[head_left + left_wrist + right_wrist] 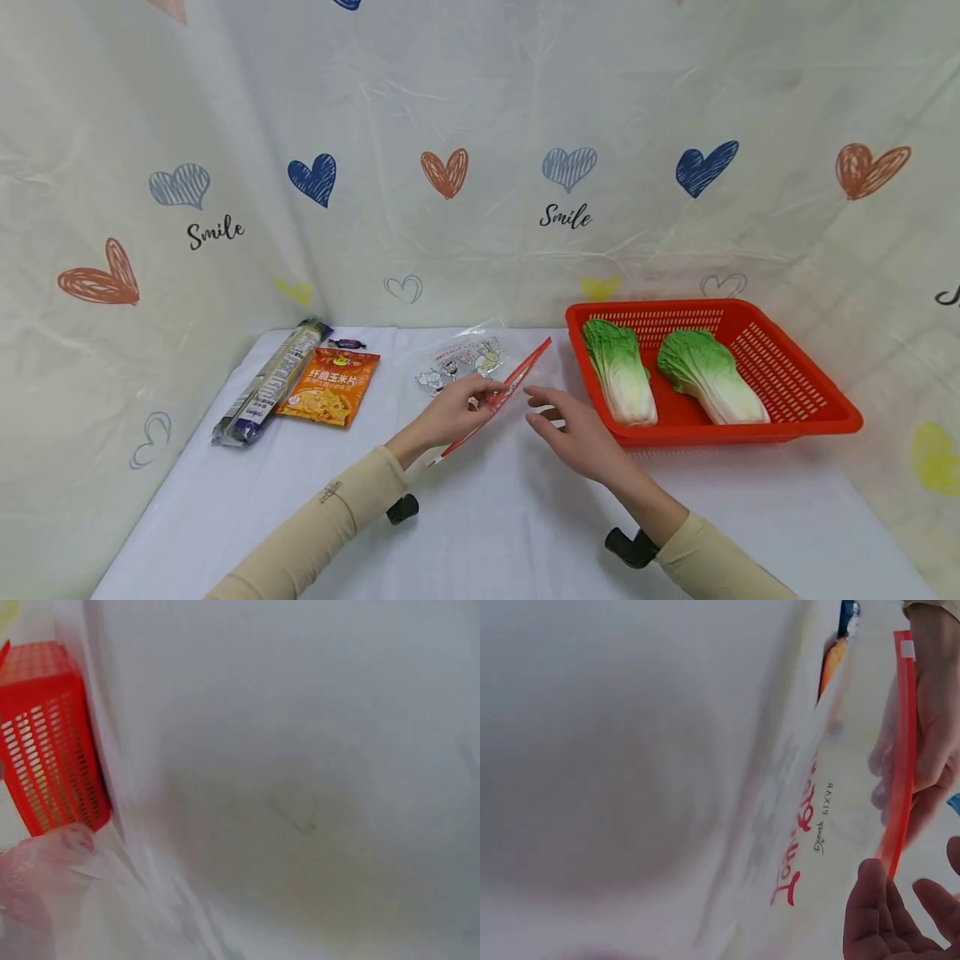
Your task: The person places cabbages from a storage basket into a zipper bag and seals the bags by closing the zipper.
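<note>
In the head view I see the plastic bag [467, 358] left of the red basket [723, 434]; the left hand [454, 408] pinches its red strip [527, 367] with closed fingers. The right hand [573, 435], nearer the basket, has loosely bent fingers, holding nothing. The left wrist view shows the basket's side. The right wrist view shows right fingers half spread near the strip.

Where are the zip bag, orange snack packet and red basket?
Zip bag [468, 360]: head view, on its printed panel.
Orange snack packet [330, 387]: head view, middle of its front.
Red basket [738, 433]: head view, near rim.
</note>
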A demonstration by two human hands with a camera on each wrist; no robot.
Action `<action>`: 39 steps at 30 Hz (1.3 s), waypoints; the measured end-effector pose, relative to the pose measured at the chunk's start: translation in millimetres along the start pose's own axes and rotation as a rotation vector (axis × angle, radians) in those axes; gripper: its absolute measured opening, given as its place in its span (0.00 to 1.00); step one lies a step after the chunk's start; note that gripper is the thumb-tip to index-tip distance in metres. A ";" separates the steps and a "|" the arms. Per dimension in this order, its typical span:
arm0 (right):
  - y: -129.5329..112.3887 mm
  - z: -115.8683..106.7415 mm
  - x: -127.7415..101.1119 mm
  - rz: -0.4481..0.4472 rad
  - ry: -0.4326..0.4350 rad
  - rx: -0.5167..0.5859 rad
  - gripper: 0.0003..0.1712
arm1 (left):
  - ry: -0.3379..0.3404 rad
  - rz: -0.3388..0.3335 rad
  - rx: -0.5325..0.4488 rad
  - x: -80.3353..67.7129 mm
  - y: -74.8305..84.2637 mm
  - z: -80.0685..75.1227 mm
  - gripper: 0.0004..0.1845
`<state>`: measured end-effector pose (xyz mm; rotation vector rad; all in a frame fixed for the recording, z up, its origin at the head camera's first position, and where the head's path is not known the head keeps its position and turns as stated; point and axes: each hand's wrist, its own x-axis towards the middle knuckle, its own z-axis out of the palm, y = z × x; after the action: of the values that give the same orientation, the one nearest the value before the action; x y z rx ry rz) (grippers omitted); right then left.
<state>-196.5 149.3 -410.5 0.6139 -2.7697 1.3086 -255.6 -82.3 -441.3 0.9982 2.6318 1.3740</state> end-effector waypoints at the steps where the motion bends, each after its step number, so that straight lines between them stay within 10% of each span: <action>1: -1.4 0.4 3.4 0.011 0.023 0.000 0.26 | 0.004 -0.006 -0.011 0.7 1.8 0.2 0.20; 19: 6.0 0.7 31.6 0.006 0.128 -0.115 0.16 | 0.064 0.069 0.019 13.7 13.7 -1.7 0.19; 32: 6.3 -3.8 43.1 0.037 0.220 -0.220 0.11 | 0.451 0.242 0.233 36.1 46.1 -51.7 0.18; 39: 6.8 -4.7 50.3 -0.030 0.256 -0.236 0.16 | 0.282 0.157 0.297 35.2 46.8 -51.4 0.16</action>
<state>-246.0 139.5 -403.4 0.4368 -2.6366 0.9568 -273.5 -81.8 -365.4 1.1378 3.0981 1.2585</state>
